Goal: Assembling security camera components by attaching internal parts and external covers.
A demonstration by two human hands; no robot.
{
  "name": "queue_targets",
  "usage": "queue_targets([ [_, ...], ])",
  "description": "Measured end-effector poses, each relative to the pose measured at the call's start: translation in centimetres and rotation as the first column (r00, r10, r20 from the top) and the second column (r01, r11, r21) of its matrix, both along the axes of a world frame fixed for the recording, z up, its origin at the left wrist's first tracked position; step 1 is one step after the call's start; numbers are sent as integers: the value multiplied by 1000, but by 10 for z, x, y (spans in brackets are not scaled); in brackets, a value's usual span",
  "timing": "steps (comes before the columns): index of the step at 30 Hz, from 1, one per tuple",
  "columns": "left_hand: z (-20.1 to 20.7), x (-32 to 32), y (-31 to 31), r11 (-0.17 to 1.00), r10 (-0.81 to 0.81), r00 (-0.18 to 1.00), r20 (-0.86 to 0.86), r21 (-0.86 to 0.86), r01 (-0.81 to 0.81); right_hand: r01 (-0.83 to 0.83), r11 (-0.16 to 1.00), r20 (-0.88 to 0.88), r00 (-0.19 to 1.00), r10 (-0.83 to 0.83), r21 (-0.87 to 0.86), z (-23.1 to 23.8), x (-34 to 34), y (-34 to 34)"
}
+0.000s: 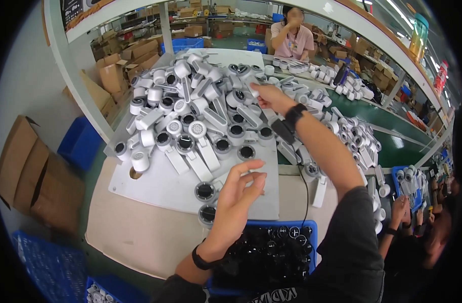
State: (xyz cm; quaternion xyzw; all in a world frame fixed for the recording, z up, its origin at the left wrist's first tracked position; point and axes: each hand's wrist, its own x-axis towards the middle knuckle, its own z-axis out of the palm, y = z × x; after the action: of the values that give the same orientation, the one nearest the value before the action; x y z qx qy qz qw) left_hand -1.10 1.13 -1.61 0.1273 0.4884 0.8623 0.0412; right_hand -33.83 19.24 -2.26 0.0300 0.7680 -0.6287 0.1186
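A large heap of white-and-grey handheld devices with round heads and flat handles covers the far part of the white board. My right hand reaches to the right side of this heap, its fingers closed on a white handheld device there; part of the grip is hidden. Nearer to me, my left hand hovers over the front of the board, fingers curved and apart, holding nothing. Two round dark-faced heads lie just left of it.
A blue bin of glossy black round parts sits at the table's front edge. More white devices lie on the green conveyor to the right. A dark cable hangs beside the board. One person sits opposite; others work at right.
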Motion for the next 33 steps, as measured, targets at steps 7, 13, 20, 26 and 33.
queue_targets([
  [7,-1,-2,-13,1000,27,1000,-1,-7,-27,253,938,-834,548,65,239,-34,-29,-28],
  [13,1,0,1,999,37,999,-39,-34,-38,94,994,-642,766,-35,59,-44,75,37],
  [20,7,19,16,999,-48,993,-109,8,49,327,844,-502,861,-81,425,-94,255,153],
  [26,6,38,35,993,-109,983,-145,-58,102,595,323,-566,803,-188,736,-141,327,287],
  [33,-1,49,42,981,-173,966,-192,-122,152,572,592,-469,816,-339,568,-187,320,302],
])
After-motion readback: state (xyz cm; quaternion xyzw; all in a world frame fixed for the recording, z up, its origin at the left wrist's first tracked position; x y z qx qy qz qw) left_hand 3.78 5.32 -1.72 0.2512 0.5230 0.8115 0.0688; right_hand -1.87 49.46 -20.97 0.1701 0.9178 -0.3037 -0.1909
